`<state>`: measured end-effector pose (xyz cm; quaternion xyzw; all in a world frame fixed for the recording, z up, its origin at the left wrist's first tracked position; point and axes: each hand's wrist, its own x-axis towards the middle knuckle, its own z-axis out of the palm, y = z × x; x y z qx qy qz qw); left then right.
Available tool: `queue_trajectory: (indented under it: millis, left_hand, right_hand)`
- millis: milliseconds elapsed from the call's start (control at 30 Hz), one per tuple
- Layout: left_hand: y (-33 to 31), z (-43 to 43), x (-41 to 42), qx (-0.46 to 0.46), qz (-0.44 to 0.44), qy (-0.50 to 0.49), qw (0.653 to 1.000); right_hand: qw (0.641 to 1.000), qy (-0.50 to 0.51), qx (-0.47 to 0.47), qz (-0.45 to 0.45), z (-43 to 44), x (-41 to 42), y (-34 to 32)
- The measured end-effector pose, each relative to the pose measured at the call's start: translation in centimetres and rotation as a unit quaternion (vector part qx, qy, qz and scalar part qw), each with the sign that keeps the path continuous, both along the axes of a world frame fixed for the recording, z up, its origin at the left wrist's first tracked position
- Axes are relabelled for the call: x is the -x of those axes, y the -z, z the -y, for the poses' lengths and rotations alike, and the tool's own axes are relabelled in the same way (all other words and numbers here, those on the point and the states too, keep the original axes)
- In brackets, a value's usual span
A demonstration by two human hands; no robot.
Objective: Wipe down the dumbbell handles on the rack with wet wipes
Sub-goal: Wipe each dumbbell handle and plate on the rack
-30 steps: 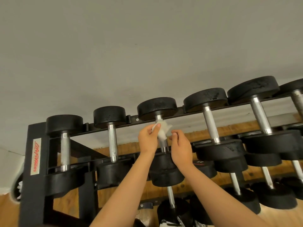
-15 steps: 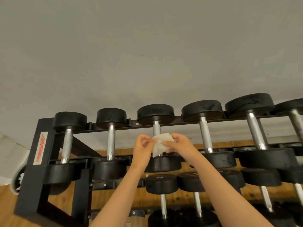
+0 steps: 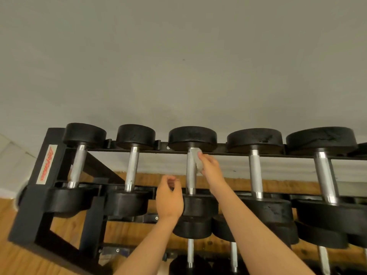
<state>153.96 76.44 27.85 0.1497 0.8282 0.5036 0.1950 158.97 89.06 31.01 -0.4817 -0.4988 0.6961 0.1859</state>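
A black rack point(image 3: 41, 199) carries a top row of black dumbbells with chrome handles. My right hand point(image 3: 210, 167) holds a white wet wipe point(image 3: 197, 158) against the upper part of the third dumbbell's handle point(image 3: 191, 175), just under its far weight. My left hand point(image 3: 168, 197) hovers in front of the near weight of that dumbbell, left of the handle, with fingers loosely curled and nothing in them. Most of the wipe is hidden behind my right fingers.
Neighbouring handles stand to the left point(image 3: 132, 167) and right point(image 3: 255, 171) of the one I touch. A lower row of dumbbells point(image 3: 191, 227) sits beneath. A grey wall point(image 3: 178, 66) rises behind the rack, over a wooden floor point(image 3: 12, 253).
My left hand let go of the wipe and dropped down to the left. My right hand alone carried the wipe up to the top of the third handle.
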Motion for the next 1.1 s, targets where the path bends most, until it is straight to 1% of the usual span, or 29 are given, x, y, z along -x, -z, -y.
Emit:
queue_trajectory:
  millis: [33, 100, 233, 333, 400, 467, 533, 633, 700, 800, 933, 967, 1067, 1100]
  left_hand:
    - [0.0, 0.0, 0.0, 0.003, -0.002, -0.004, 1.0]
    - [0.0, -0.1, -0.1, 0.0, -0.004, -0.009, 1.0]
    - [0.1, -0.3, 0.0, -0.005, 0.002, -0.011, 1.0]
    - [0.4, -0.4, 0.1, -0.012, 0.018, -0.01, 1.0]
    - [0.4, -0.3, 0.2, -0.016, 0.025, -0.007, 1.0]
    - [0.3, -0.3, 0.2, -0.014, 0.028, -0.003, 1.0]
    - [0.1, -0.3, 0.2, -0.015, 0.029, 0.001, 0.999]
    - [0.0, -0.2, 0.2, -0.015, 0.033, 0.003, 0.999]
    - [0.1, -0.2, 0.2, -0.014, 0.036, 0.005, 0.999]
    - [-0.1, -0.2, 0.1, -0.016, 0.037, 0.006, 0.999]
    - [-0.5, -0.1, 0.1, -0.011, 0.036, 0.01, 0.999]
    - [-0.6, -0.1, 0.1, -0.011, 0.036, 0.011, 0.999]
    - [-0.7, -0.1, 0.0, -0.007, 0.035, 0.011, 0.999]
    - [-0.8, -0.1, 0.0, -0.008, 0.036, 0.011, 0.999]
  right_hand:
    - [0.999, -0.006, 0.029, -0.018, -0.1, 0.4, 0.1]
    - [0.997, 0.016, 0.051, -0.049, -0.3, 0.9, 0.6]
    - [0.994, 0.096, 0.028, -0.043, -0.1, 1.7, 1.6]
    - [0.992, 0.102, 0.059, -0.05, -0.3, 2.6, 1.4]
    - [0.993, 0.082, 0.079, -0.039, -0.5, 3.1, 1.0]
    - [0.995, 0.076, 0.063, -0.029, -0.6, 3.2, 1.1]
    - [0.993, 0.103, 0.04, -0.041, -0.3, 3.0, 1.4]
    - [0.99, 0.139, 0.005, -0.034, -0.1, 2.5, 2.0]
    - [0.992, 0.119, 0.008, -0.035, -0.5, 2.4, 1.7]
    - [0.995, 0.085, 0.039, -0.028, -1.3, 2.7, 1.3]
    - [0.992, 0.111, 0.037, -0.038, -1.0, 2.0, 2.7]
    - [0.994, 0.095, 0.035, -0.037, -1.1, 1.8, 2.8]
    - [0.999, 0.007, 0.046, -0.023, -2.0, 1.8, 2.4]
    - [0.999, -0.004, 0.047, -0.022, -2.2, 1.8, 2.3]
